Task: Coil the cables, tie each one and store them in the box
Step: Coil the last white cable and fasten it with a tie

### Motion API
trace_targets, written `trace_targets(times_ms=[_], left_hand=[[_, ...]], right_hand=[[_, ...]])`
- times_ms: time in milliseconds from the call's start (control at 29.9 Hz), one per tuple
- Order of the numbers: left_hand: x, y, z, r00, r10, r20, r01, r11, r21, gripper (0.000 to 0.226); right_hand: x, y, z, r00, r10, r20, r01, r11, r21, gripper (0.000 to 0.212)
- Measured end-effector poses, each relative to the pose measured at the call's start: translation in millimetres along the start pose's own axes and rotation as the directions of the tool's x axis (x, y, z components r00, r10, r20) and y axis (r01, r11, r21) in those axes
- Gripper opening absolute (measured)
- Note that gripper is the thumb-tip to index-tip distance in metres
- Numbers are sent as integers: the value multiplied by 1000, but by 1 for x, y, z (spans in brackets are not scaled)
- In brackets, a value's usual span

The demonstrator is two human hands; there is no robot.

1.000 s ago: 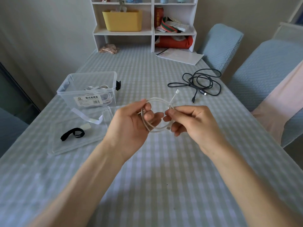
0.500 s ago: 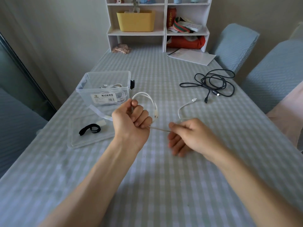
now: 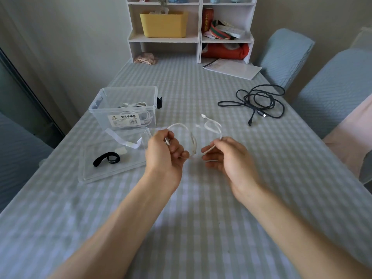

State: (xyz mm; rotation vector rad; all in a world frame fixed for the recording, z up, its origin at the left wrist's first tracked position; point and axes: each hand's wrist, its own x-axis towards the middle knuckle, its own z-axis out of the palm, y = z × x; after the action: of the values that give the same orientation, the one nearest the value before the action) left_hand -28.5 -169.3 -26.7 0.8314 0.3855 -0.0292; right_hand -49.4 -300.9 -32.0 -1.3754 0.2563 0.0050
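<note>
The right hand (image 3: 227,156) has closed toward the left hand (image 3: 165,152); both grip the white cable (image 3: 211,125). Its free 12 o'clock end could spring loose.

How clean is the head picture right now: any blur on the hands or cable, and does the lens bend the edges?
Head view: the white cable smears where it loops between the left hand and right hand; the black cable and clear box look sharper; soft daylight, faint shadows under the forearms; wide-angle stretch at the edges.
</note>
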Motion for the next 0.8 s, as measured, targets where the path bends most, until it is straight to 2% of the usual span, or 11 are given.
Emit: trace_targets(times_ms=[100,200,301,401,534,668,801], left_hand=[[2,-1,-2,999,-35,-25,39,988,148,22],[0,-3,-1,995,-96,28,87,969,231,22],[-2,-5,-1,989,-129,68,99,936,338,20],[-5,-7,-1,985,-143,95,88,897,434,22],[-5,-3,-2,988,-115,106,39,837,546,26],[-1,2,-7,992,-52,119,-38,759,650,28],[1,0,-10,993,-20,120,-72,698,713,25]], right_hand=[[-2,5,1,984,-178,-15,173,972,-156,20],[-5,5,-1,967,-255,27,255,950,-182,19],[-1,4,-2,983,-185,-5,183,976,-118,15],[6,0,-6,996,-27,-79,36,993,110,18],[17,-10,-21,987,132,-92,-89,925,368,34],[24,-13,-35,986,162,-24,-135,890,435,41],[26,-21,-42,991,133,-15,-112,882,458,28]])
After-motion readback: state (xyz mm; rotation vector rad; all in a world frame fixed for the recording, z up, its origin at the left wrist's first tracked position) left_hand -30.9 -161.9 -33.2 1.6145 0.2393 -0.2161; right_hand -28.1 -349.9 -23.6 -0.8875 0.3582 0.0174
